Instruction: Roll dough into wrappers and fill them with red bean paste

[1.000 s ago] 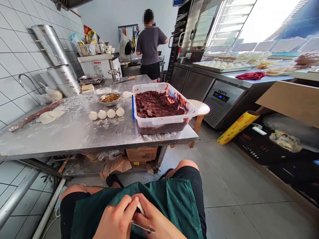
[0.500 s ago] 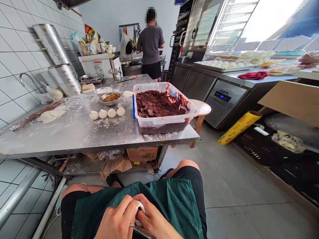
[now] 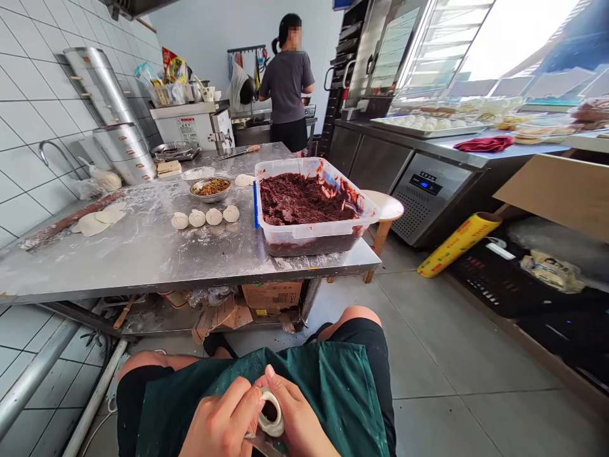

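Note:
Low over my lap, a filled dough bun (image 3: 273,426) sits between my two hands, its thick pale rim gathered round an open mouth that shows dark filling inside. With thumb and fingers, my left hand (image 3: 221,419) pinches the rim on its left side. Wrapped round the bun's right side is my right hand (image 3: 304,416), its thumb pointing up at the rim. A flat metal strip, perhaps a filling spatula (image 3: 266,445), shows beneath the bun by my left fingers; which hand grips it I cannot tell.
Ahead stands a steel table (image 3: 143,257) bearing a plastic tub of dark red filling (image 3: 304,200), several finished buns (image 3: 214,216), a bowl of brown filling (image 3: 210,188), flat dough wrappers (image 3: 92,222) and a rolling pin (image 3: 71,219). A co-worker (image 3: 288,82) stands at the back.
My right thumb has lifted from over the bun to its rim, and the opening with its dark filling has come into view. The co-worker's head has turned right.

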The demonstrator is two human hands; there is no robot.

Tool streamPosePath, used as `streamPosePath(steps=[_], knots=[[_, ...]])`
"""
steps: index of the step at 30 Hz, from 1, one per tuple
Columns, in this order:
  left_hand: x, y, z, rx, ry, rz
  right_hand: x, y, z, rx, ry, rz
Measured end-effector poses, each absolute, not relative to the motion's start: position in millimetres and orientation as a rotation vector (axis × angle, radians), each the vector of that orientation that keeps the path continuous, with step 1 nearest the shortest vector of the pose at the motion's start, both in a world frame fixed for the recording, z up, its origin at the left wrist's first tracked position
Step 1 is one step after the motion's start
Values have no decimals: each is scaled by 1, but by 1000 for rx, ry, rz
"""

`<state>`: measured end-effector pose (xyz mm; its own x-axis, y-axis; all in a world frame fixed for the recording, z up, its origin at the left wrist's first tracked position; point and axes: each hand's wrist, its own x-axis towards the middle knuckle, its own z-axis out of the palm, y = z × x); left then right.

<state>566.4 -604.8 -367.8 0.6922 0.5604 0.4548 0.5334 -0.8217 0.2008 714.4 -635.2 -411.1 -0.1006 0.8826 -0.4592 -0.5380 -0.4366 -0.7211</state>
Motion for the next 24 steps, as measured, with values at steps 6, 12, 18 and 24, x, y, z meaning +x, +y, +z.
streamPosePath(steps=[6, 12, 18, 24], knots=[[565, -604, -368, 2907, 933, 722, 714, -634, -412, -1089, -454, 1864], [565, -605, -365, 2859, 950, 780, 716, -632, -405, -1121, -407, 1794], [562, -604, -366, 2852, 919, 756, 715, -633, -400, -1037, -378, 1846], [562, -604, -364, 2915, 881, 785, 715, -632, -403, -1083, -356, 1855]])
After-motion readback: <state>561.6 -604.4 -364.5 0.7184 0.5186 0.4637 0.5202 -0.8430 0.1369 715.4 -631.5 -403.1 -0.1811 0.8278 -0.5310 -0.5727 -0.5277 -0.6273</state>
